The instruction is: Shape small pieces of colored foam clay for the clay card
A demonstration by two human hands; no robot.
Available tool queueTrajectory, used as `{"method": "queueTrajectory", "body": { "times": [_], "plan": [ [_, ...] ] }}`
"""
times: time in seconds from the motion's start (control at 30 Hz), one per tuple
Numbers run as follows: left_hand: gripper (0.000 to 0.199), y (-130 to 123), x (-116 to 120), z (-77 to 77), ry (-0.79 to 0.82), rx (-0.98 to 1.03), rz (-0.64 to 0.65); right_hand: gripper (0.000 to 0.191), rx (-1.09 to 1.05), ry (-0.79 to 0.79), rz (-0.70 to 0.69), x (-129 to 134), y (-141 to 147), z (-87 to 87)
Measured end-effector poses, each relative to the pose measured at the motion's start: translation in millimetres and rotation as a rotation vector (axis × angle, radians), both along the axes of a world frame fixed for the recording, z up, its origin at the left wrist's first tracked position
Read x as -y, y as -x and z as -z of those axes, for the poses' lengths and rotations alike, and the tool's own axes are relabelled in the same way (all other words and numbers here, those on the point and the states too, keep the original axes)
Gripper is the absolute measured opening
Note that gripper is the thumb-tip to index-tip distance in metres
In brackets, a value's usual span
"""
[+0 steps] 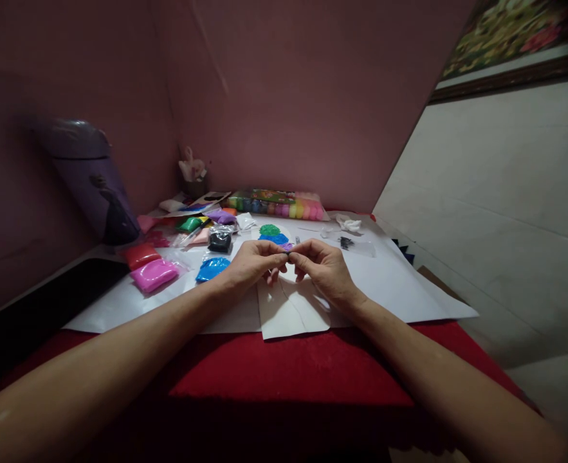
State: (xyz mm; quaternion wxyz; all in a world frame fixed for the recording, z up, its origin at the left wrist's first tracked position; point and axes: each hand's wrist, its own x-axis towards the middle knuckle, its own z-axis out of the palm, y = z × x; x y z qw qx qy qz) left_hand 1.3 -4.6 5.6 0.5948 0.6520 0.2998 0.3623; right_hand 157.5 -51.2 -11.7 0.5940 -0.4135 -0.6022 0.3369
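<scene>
The left hand (257, 260) and right hand (327, 270) pinch a small dark piece (287, 253) between their fingertips above the white card (293, 312), and it looks light and probably soft, best held gently by its ends

At far left, a purple cylindrical container (93, 183) with a standing figure printed on it, near a flat black panel (47, 305). Back in the corner by the pink wall (288, 96), a small dark cup (195, 188) holding pink-and-white items. At upper right, a floral painting (510, 32) in a dark frame (510, 78), on the pale panelled wall (496, 186); beneath everything on the counter, red cloth (293, 379).
</scene>
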Motion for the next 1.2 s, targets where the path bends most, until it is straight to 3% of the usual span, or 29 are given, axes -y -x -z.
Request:
{"method": "queueTrajectory", "body": {
  "times": [0.63, 0.87, 1.03, 1.2],
  "plan": [
    [0.007, -0.1, -2.0, 3.8, 0.070, 0.153, -0.082, 0.016, -0.054, 0.038, 0.164, -6.2, -2.4, 1.6],
    [0.023, 1.2, -2.1, 6.0, 0.096, 0.106, 0.046, 0.018, -0.040, 0.022, 0.134, -7.0, -4.7, 4.6],
    [0.021, 2.4, -1.1, 6.9, 0.079, 0.029, 0.105, 0.017, 0.055, 0.002, 0.105, -4.0, -4.0, 3.6],
    [0.015, 2.6, -2.6, 7.8, 0.058, 0.032, 0.075, 0.014, 0.089, 0.001, 0.081, -4.2, -3.7, 4.3]
  ]
}}
